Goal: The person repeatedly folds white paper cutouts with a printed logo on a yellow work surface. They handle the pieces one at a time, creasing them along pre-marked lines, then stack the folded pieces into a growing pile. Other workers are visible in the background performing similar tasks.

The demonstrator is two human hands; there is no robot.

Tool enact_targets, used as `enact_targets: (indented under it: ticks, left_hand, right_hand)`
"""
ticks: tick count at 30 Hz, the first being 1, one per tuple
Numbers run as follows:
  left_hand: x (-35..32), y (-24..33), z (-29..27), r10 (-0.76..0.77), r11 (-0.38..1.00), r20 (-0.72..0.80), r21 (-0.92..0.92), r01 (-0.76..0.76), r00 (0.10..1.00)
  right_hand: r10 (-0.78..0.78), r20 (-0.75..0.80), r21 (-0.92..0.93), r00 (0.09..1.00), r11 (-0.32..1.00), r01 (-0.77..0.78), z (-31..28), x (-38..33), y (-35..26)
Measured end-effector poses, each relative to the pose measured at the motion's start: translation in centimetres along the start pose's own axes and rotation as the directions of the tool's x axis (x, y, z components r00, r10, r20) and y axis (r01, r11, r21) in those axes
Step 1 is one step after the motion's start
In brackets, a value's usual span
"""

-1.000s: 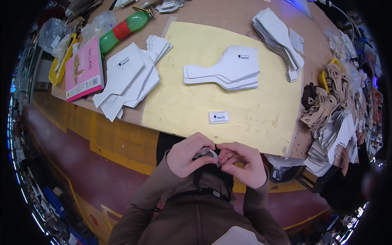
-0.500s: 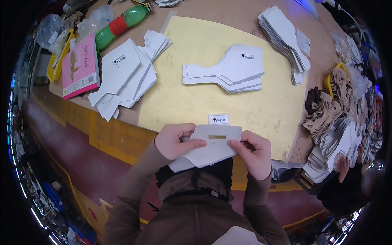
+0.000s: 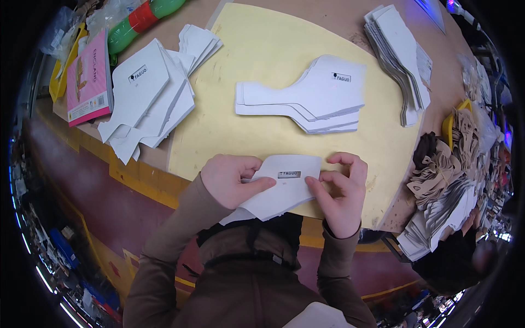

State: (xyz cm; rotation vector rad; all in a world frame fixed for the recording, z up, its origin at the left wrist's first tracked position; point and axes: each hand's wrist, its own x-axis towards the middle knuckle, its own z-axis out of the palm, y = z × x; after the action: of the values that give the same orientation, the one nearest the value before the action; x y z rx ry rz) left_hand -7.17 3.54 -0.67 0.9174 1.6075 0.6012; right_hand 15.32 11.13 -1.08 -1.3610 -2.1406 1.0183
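Observation:
A white, shaped flat piece with a narrow slot is held at the table's near edge between my two hands. The printed white label lies behind it, and its lettering shows through the slot. My left hand grips the piece's left side, thumb on top. At the right edge, my right hand pinches it between thumb and index finger, its other fingers curled apart. Beyond them, a small stack of similar white pieces, the top one bearing a printed label, lies on the yellow sheet.
Fanned white pieces lie at left, beside a pink notebook and a green bottle. Another white stack stands far right. Tan cut pieces and more white pieces crowd the right, near another person's arm.
The white piece has moved over the label, which lay uncovered beyond it and now shows through the slot. My right fingers have spread somewhat. The whole view has shifted slightly.

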Motion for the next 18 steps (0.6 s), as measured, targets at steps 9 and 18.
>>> enact_targets:
  ticks: [9, 18]
  left_hand:
    - [0.33, -0.17, 0.09, -0.039, 0.999, 0.011, 0.031, 0.039, 0.999]
    - [0.68, 0.03, -0.03, -0.045, 0.999, 0.021, 0.007, 0.044, 0.999]
  right_hand:
    - [0.029, 0.007, 0.025, 1.0, 0.999, -0.029, 0.38, 0.1, 0.31]
    - [-0.002, -0.002, -0.018, 1.0, 1.0, 0.002, 0.48, 0.23, 0.42]
